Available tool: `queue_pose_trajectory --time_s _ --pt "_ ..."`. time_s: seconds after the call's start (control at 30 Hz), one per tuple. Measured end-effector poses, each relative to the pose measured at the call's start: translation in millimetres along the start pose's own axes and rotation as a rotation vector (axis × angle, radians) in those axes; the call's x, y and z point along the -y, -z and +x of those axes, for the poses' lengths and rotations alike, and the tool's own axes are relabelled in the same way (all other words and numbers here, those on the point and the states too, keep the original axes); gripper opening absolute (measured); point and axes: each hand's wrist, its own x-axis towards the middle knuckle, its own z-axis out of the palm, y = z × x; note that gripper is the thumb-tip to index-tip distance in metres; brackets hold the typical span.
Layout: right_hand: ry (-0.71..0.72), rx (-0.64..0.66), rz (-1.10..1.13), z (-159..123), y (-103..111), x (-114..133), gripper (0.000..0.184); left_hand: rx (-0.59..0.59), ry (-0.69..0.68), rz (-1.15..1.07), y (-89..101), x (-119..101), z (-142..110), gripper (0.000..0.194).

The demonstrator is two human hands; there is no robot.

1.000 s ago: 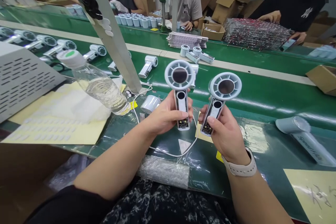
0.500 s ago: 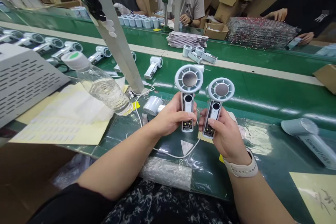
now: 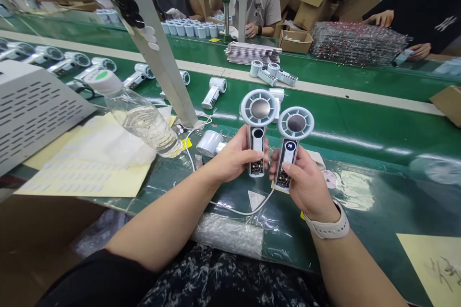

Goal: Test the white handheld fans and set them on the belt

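Clock taken from the hands, 12 pointing away from the wearer. A green assembly belt (image 3: 345,124) crosses the view, a transparent plastic sheet (image 3: 374,201) over its near stretch. A cardboard box (image 3: 39,254) sits at 8 o'clock, past the belt's near edge; a grey perforated metal case (image 3: 39,115) sits at 9. A water bottle (image 3: 144,122) lies tilted at 10, its base just beside the left hand (image 3: 234,153). At 3, green belt runs on to the frame edge. The left hand is closed around the handle of a white handheld fan (image 3: 258,129); the right hand (image 3: 306,187) grips a second handheld fan (image 3: 290,146), its small display lit with "20". Both fans stand upright, heads just beside each other. A white cable (image 3: 245,212) loops at 6.
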Motion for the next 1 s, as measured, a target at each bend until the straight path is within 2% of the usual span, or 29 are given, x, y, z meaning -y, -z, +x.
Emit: queue_pose_trajectory --time_s 0.17,0.23,0.33,0.4,0.53,0.67,0.8,0.9,1.0 --pt "-0.003 -0.081 -0.004 2 0 2 0.021 -0.138 -0.009 0.013 2.7 1 4 0.042" --pt "-0.014 -0.087 0.0 0 -1 4 0.024 -0.118 -0.028 0.002 3.3 -1 5 0.045" --pt "-0.021 -0.001 0.016 -2 -3 8 0.028 -0.043 -0.041 0.007 4.1 -2 5 0.047" --pt "-0.008 0.014 0.014 -3 -4 8 0.027 -0.057 -0.02 0.034 4.9 0 7 0.045" --pt "-0.031 -0.075 -0.001 1 -1 2 0.024 -0.09 0.057 0.009 5.5 7 9 0.043" --pt "-0.054 -0.111 0.041 4 0 0 0.024 -0.074 0.038 0.018 5.0 9 8 0.046" --pt "-0.075 -0.129 0.049 4 -1 0 0.023 -0.107 0.059 0.034 6.5 10 9 0.045" --pt "-0.068 -0.111 0.025 3 -2 0 0.019 -0.134 0.054 0.044 7.3 11 10 0.044" --pt "-0.042 -0.057 0.011 3 -2 1 0.018 -0.106 0.038 0.025 7.3 9 9 0.044"
